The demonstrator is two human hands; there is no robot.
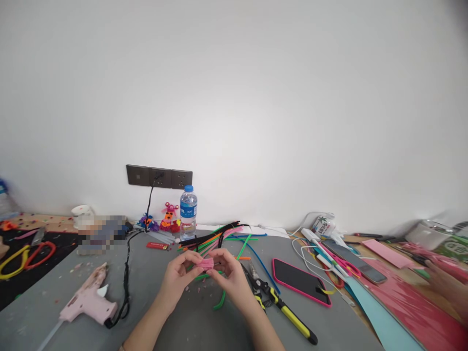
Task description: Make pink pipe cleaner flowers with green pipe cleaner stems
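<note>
Both my hands meet over the grey table mat, pinching a small pink fuzzy piece between them. My left hand grips its left end with curled fingers. My right hand grips the right end, thumb and fingers closed on it. A green pipe cleaner lies on the mat just under my right hand. Beyond my hands a heap of pipe cleaners in black, orange, pink, green and blue fans out.
A pink glue gun with black cord lies at left. Yellow-handled pliers and a pink-cased phone lie at right. A water bottle stands by the wall socket. Another person's hand rests on red paper at far right.
</note>
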